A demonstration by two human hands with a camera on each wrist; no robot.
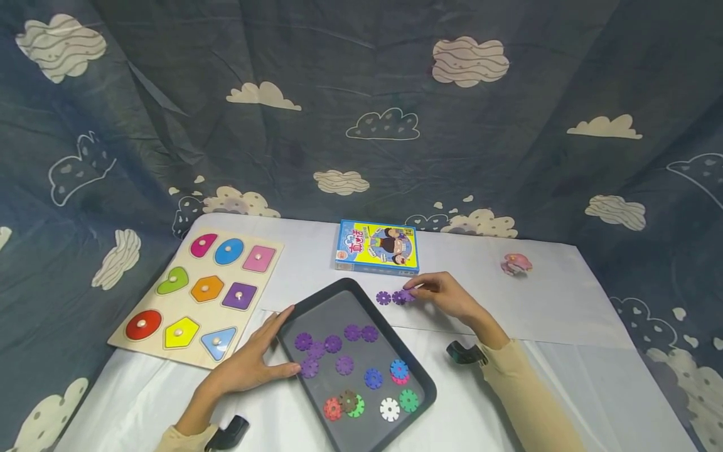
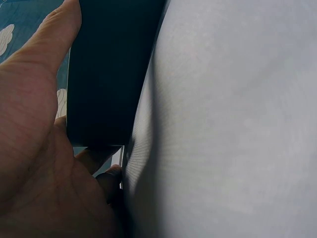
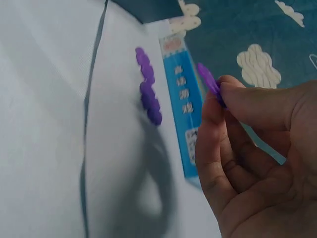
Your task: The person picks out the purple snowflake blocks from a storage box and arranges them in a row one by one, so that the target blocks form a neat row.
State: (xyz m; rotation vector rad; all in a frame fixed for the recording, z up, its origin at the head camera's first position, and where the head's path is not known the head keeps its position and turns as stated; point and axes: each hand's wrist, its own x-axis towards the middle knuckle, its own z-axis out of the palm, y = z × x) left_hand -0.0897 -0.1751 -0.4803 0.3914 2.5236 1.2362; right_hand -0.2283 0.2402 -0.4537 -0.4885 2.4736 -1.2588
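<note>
Backdrop: dark blue cloud-print cloth (image 1: 361, 94), creased, behind and beside table | Table (image 1: 565, 314): white covering, seam across its middle | Light: even, soft shadows

A dark grey tray (image 1: 420, 380) holds purple, blue, red, green, white and brown snowflake discs (image 1: 344, 364). The blue and yellow box (image 1: 377, 247) sits before a navy, cloud-patterned cloth (image 1: 361, 113).

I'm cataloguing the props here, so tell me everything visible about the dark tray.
The tray is a dark grey, rounded-corner rectangle with a raised rim, plastic by the look of it. It lies flat and skewed on the white table cover. Inside lie loose toothed discs, mostly purple, also blue, red, green, white. The left hand rests against its near-left rim.
</note>
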